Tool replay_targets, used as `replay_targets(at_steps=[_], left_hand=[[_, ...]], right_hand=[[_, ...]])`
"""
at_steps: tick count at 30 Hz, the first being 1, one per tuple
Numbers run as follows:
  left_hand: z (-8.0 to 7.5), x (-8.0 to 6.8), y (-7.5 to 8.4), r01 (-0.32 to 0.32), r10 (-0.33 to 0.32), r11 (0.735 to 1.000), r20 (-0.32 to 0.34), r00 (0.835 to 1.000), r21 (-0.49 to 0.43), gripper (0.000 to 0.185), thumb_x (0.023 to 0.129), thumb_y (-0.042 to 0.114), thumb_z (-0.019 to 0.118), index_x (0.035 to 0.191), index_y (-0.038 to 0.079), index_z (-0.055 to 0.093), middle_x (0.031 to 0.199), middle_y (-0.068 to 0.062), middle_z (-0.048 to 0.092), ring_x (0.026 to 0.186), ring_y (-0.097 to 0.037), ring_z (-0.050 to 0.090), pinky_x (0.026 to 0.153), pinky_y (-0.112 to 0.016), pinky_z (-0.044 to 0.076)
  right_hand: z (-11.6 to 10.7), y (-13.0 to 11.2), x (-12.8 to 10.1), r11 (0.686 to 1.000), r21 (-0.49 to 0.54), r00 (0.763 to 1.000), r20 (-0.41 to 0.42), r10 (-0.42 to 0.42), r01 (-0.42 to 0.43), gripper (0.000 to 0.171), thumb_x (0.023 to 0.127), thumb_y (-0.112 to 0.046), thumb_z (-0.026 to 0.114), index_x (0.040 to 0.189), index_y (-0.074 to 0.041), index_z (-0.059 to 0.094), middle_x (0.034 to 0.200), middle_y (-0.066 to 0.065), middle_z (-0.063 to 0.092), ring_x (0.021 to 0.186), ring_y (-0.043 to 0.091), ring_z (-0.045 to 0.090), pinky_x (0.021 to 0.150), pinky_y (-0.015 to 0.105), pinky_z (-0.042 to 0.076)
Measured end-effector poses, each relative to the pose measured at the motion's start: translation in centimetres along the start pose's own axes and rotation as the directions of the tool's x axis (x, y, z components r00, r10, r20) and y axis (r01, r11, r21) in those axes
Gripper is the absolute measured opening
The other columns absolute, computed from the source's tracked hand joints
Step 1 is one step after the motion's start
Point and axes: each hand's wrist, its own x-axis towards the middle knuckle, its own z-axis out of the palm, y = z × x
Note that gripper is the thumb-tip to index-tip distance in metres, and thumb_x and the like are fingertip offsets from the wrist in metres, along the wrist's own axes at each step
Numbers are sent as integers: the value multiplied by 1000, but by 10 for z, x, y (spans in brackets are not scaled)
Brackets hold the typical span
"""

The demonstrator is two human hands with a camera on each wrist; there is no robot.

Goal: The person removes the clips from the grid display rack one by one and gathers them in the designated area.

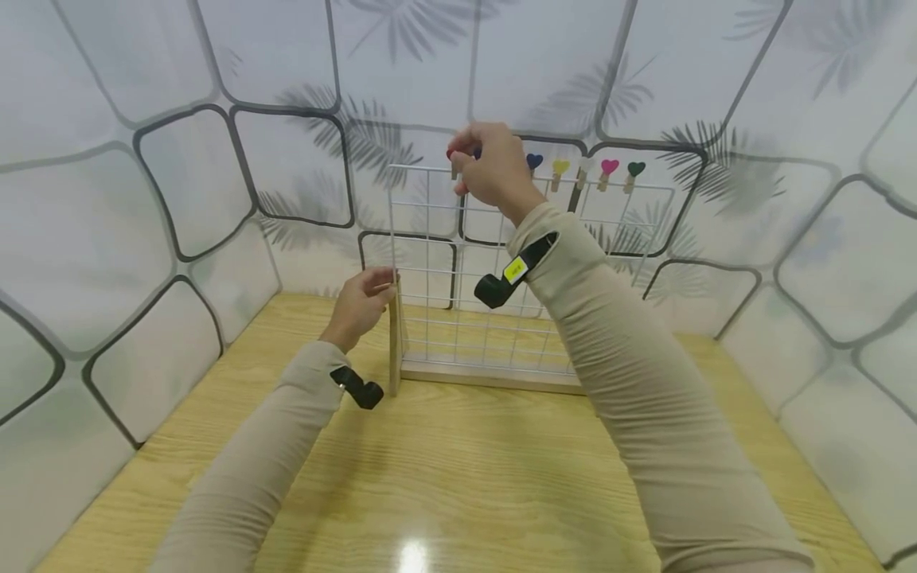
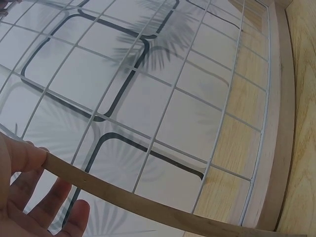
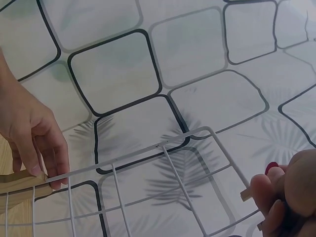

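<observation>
A white wire grid panel (image 1: 494,263) stands upright in a wooden base (image 1: 494,376) on the table. My left hand (image 1: 383,293) grips the top of the wooden side post (image 1: 395,338) at the panel's left end; the left wrist view shows the thumb and fingers (image 2: 27,155) round the post (image 2: 128,196). My right hand (image 1: 462,163) is raised to the grid's top wire and pinches a red-heart clothespin (image 3: 271,168) there. Several more heart clothespins, blue (image 1: 534,162), yellow (image 1: 561,169), white, pink and green (image 1: 635,170), are clipped along the top wire to the right.
The light wooden table (image 1: 444,477) is enclosed at the back and sides by white walls with dark rounded outlines and leaf prints (image 1: 179,183). A black wrist camera sits on each beige sleeve.
</observation>
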Motion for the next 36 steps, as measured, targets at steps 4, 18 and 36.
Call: replay_targets(at_steps=[4, 18, 36], left_hand=[[0, 1, -1, -6, 6, 1000, -6, 1000, 13, 33, 92, 12, 54, 124, 8, 52, 125, -11, 53, 116, -26, 48, 87, -42, 43], [0, 1, -3, 0, 0, 1000, -10, 1000, 13, 33, 92, 13, 55, 125, 9, 52, 123, -10, 54, 115, -25, 48, 87, -41, 43], [-1, 1, -4, -24, 24, 1000, -4, 1000, 19, 34, 92, 13, 54, 126, 8, 52, 125, -11, 53, 116, -25, 49, 86, -41, 44]], right_hand=[[2, 1, 0, 1000, 3, 1000, -25, 1, -1, 13, 93, -20, 53, 102, -16, 60, 97, 1, 58, 72, 17, 62, 56, 30, 43], [5, 5, 3, 997, 58, 996, -79, -40, 45, 7, 91, -16, 55, 96, -13, 60, 94, 2, 59, 70, 17, 63, 57, 30, 46], [-11, -1, -6, 973, 219, 997, 10, -78, 74, 14, 91, -15, 55, 103, -9, 59, 103, 4, 57, 67, 21, 61, 47, 25, 40]])
